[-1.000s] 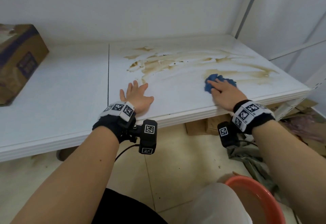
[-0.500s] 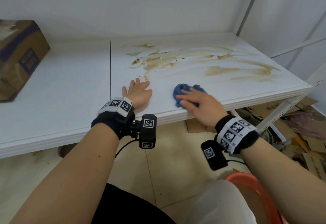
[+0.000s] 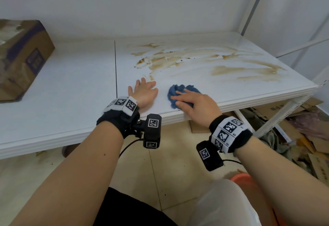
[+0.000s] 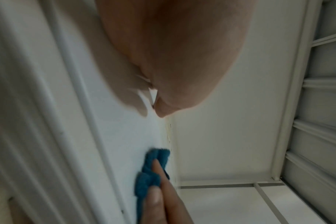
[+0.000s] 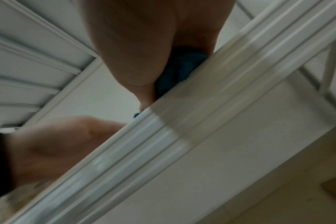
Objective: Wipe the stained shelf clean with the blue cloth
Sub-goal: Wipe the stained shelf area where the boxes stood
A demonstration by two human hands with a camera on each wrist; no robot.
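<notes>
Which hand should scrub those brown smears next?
Probably the right hand: it already presses the blue cloth beside the brown stains. The left hand lies flat, bracing on the shelf.

blue cloth (image 3: 179,90), white shelf (image 3: 71,83), brown stains (image 3: 240,70), orange basin (image 3: 243,179)

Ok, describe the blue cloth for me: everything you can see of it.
The blue cloth is a small, fuzzy rag of deep blue, towel-like fabric, crumpled into a wad rather than spread flat. It lies on the white shelf close to the front edge, on a part with no stain, nearer than the brown smears. The right hand presses it down with straight fingers laid across it. The left hand rests flat on the shelf beside it, not touching it.
</notes>
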